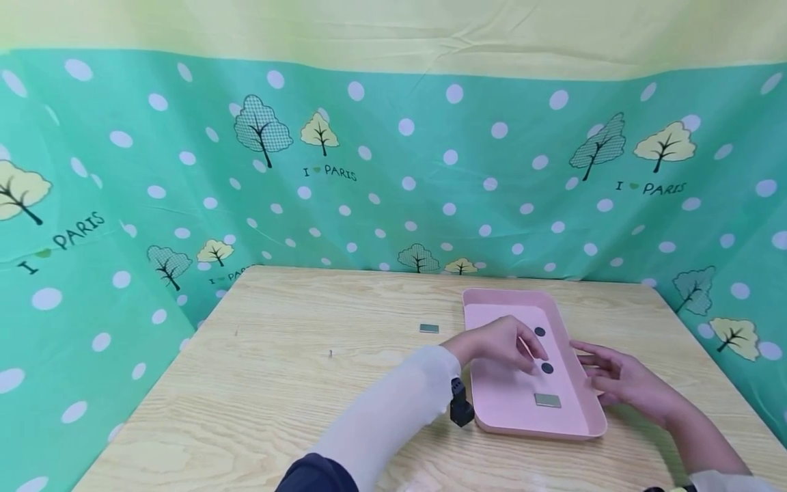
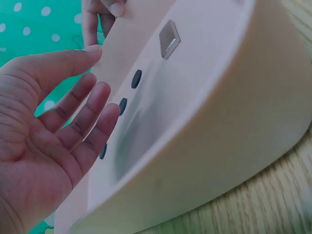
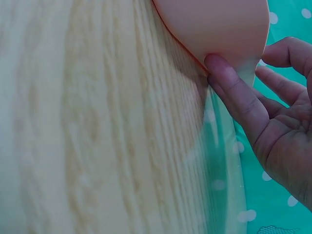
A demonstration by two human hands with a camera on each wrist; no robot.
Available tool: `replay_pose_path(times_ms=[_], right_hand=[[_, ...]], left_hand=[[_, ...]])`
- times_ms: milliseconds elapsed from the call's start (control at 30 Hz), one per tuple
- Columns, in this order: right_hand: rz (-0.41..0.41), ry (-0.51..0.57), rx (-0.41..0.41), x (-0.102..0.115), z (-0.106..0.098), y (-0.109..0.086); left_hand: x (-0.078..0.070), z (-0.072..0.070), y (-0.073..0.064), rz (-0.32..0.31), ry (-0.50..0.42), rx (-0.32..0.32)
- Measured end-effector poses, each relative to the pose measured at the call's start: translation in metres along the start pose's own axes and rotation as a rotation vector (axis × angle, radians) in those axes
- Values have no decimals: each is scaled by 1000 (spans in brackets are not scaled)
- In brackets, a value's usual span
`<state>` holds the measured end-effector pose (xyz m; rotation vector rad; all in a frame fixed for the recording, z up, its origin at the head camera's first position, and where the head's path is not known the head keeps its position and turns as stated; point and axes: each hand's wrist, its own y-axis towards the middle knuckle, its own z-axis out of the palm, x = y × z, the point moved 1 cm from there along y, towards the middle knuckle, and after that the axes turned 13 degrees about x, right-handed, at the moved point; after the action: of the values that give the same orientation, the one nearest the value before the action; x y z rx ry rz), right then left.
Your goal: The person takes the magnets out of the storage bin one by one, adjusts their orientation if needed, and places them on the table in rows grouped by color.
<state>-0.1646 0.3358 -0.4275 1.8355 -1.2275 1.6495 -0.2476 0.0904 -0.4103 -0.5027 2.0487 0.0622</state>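
A shallow pink tray [image 1: 510,425] sits on the wooden table, toward the right. My left hand [image 1: 501,342] reaches over its near-left wall, fingers loosely bent and nothing between them. Close under those fingers lie dark round discs [image 1: 547,368]; the left wrist view shows three, with a disc [image 2: 137,79] farthest from the fingertips. A small silvery rectangular plate [image 1: 547,400] lies in the tray's near end. At the tray's right side my right hand [image 1: 633,383] touches the outer wall, its thumb [image 3: 225,73] low at the corner and other fingers by the rim.
Left of the tray, a second small rectangular plate [image 1: 429,329] lies on the table [image 1: 277,383]. A tiny dark mark [image 1: 330,353] shows farther left. Green dotted cloth [image 1: 381,157] with tree prints hangs behind the table and along both sides.
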Motion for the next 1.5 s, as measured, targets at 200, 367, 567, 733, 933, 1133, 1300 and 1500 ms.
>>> replay_pose_path(times_ms=[200, 367, 567, 733, 933, 1133, 1300, 1500], right_hand=[[-11, 4, 14, -1, -2, -1], [-30, 16, 34, -2, -3, -2], [-28, 24, 38, -3, -4, -1], [-26, 28, 45, -3, -4, -1], [-34, 9, 45, -3, -5, -1], [-42, -2, 30, -3, -4, -2], [-55, -12, 30, -3, -3, -2], [-78, -1, 57, -4, -4, -2]], left_hand=[[-3, 4, 9, -18, 15, 72], [-9, 8, 16, -28, 81, 104], [-11, 14, 22, -60, 132, 123], [-10, 16, 27, -69, 132, 137], [-11, 16, 31, -59, 145, 156], [-11, 21, 31, -106, 201, 185], [-11, 25, 30, -120, 255, 231], [-10, 28, 31, -141, 347, 264]])
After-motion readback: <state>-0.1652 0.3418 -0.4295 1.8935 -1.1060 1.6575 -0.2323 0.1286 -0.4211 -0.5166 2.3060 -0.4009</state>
